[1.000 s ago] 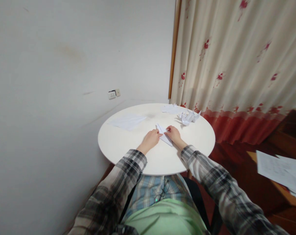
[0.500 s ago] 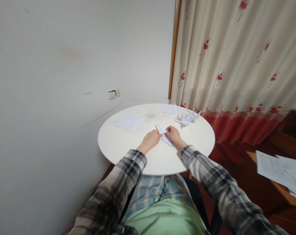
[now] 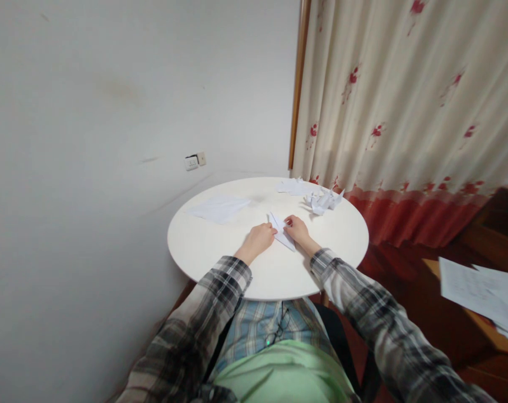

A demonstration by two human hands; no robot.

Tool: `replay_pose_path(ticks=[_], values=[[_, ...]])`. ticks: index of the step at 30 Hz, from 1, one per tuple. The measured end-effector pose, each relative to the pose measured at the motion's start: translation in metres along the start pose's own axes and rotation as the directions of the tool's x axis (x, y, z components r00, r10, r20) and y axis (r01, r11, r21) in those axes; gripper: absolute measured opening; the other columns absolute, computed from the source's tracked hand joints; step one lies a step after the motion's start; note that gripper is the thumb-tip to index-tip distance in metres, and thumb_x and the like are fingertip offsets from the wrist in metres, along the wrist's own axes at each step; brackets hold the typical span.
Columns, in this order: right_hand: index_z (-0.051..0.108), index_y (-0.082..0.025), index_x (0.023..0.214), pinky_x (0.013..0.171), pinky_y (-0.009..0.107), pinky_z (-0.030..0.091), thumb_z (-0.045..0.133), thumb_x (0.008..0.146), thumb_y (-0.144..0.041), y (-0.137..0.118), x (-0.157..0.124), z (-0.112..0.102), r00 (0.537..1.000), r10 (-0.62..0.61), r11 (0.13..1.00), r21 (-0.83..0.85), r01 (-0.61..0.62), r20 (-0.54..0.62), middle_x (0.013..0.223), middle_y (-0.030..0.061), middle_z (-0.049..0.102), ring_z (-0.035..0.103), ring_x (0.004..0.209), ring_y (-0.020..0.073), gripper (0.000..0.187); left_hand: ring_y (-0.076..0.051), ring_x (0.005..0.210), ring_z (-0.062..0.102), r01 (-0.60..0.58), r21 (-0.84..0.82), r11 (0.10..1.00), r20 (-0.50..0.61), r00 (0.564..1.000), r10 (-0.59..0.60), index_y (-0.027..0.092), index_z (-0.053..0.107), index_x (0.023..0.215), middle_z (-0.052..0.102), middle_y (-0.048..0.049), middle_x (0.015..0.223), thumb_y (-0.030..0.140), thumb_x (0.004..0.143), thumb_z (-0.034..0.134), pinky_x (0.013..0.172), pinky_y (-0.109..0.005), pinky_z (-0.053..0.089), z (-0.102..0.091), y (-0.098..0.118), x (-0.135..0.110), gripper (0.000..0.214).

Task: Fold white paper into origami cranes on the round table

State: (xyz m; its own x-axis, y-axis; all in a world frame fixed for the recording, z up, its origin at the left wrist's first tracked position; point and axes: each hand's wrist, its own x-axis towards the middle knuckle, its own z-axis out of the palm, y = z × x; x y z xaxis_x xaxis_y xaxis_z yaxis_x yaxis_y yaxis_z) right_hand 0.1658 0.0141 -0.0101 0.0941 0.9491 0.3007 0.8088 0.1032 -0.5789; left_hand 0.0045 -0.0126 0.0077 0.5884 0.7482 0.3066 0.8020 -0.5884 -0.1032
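Note:
A small folded piece of white paper lies slantwise on the round white table, between my two hands. My left hand has its fingers closed on the paper's left edge. On the other side, my right hand pinches the paper's right edge, its fingers bent. The fingertips hide part of the folds.
Folded paper cranes sit in a cluster at the table's back right. Behind them are more white papers. A flat white sheet lies at the back left. Written sheets rest on wooden furniture at right.
My left fingers have drawn in slightly from the middle of the paper to its left edge. The right hand has shifted very little; the paper stays in place.

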Motion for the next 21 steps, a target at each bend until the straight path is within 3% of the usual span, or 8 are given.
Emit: replay_pose_path(ticks=[8, 21], values=[[0.057, -0.017, 0.095, 0.068, 0.023, 0.038, 0.059, 0.068, -0.022, 0.0004, 0.0001, -0.0001, 1.0, -0.002, 1.0, 0.001, 0.002, 0.001, 0.09, 0.0037, 0.061, 0.054, 0.08, 0.0135, 0.027, -0.017, 0.091, 0.055, -0.02, -0.014, 1.0, -0.031, 0.999, 0.02, 0.022, 0.063, 0.1, 0.058, -0.0061, 0.093, 0.016, 0.083, 0.041, 0.078, -0.028, 0.044, 0.002, -0.0018, -0.0011, 0.028], [0.058, -0.018, 0.089, 0.063, 0.021, 0.037, 0.051, 0.067, -0.01, 0.0002, -0.0011, -0.001, 0.999, 0.02, 0.999, 0.044, -0.018, -0.047, 0.085, 0.0018, 0.064, 0.055, 0.075, 0.0126, 0.025, -0.017, 0.084, 0.06, 0.044, -0.034, 0.998, -0.01, 0.999, -0.045, 0.012, 0.064, 0.087, 0.063, -0.0089, 0.088, 0.014, 0.082, 0.038, 0.077, -0.029, 0.045, -0.0021, -0.0002, 0.0026, 0.027]])
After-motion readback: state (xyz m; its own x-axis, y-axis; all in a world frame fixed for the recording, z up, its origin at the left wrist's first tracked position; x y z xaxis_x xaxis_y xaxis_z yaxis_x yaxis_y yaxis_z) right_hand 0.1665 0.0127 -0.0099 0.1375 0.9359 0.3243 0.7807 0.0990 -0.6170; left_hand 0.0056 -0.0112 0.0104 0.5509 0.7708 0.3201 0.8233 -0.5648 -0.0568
